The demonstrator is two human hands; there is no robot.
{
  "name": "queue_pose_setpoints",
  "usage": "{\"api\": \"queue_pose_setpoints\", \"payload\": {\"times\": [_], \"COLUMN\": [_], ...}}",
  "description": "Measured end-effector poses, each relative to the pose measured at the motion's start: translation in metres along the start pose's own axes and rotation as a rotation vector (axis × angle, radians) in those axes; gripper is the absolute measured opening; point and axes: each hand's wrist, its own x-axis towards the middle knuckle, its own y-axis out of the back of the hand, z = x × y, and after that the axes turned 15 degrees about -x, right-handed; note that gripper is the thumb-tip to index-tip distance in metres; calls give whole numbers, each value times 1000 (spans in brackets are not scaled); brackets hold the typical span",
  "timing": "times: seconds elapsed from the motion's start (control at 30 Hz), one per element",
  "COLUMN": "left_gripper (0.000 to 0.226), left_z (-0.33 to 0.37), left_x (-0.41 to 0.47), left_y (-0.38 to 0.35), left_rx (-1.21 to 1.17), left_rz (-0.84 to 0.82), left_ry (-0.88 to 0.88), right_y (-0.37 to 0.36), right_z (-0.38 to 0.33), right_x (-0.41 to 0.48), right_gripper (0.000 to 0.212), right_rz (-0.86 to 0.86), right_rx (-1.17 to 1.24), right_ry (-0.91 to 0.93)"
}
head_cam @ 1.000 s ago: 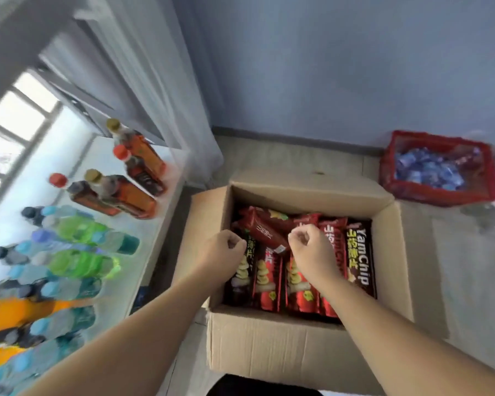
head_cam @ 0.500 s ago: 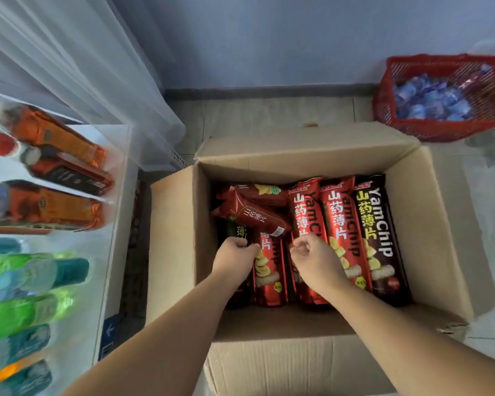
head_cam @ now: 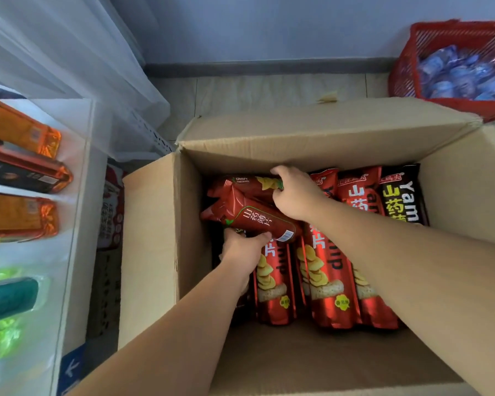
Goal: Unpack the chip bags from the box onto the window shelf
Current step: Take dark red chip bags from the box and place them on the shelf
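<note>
Floor [head_cam: 269, 90], box [head_cam: 297, 132], "Yam" chip bags [head_cam: 403, 201]

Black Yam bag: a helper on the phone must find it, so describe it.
Find the open cardboard box on the floor. In its row of chip bags, the black bag is rightmost, by the right wall. Its black wrapper with white and yellow-green lettering differs from the red bag beside it.

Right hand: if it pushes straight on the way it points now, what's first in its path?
The right hand grips the crosswise red foil chip bag; past it, probably the brown cardboard box's far wall, though depth is unclear.
</note>
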Motion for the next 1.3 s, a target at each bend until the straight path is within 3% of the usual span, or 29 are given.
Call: {"api": "queue_pose_setpoints", "payload": {"times": [0.2,0.33,0.53,0.6,0.7,0.9,1.07,1.17,1.3], "left_gripper": [68,90,108,97,88,141,95,87,74], "left_z": [-10,-14,-29,-40,-48,-45,-50,-45,-33], "left_x": [10,9,7,6,2,9,3,-18,-59], "left_y": [-7,-7,-3,-1,0,-12,-2,6,21], "left_rx": [-165,-260,-312,-347,-416,-403,-249,-148,-292], "left_rz": [-20,10,28,29,54,201,231,222,159], "left_ry": [11,73,94,89,92,158,109,-17,-87], "right_y": [-28,-35,-37,-41,-50,-72,-87,-83,-65], "right_z": [-9,-9,-6,-5,-3,-7,1,2,5], "right_x": [11,1,-2,-5,-9,-23,-52,-73,-108], "right_gripper": [59,50,60,74,74,58,74,82,90], "right_rz": [-137,-123,-108,-112,-83,21,102,138,160], "right_rx": [-151,-218,-218,-284,-407,-375,-296,-140,115], "right_ry": [-47,-6,28,24,34,-6,-95,-178,-241]}}
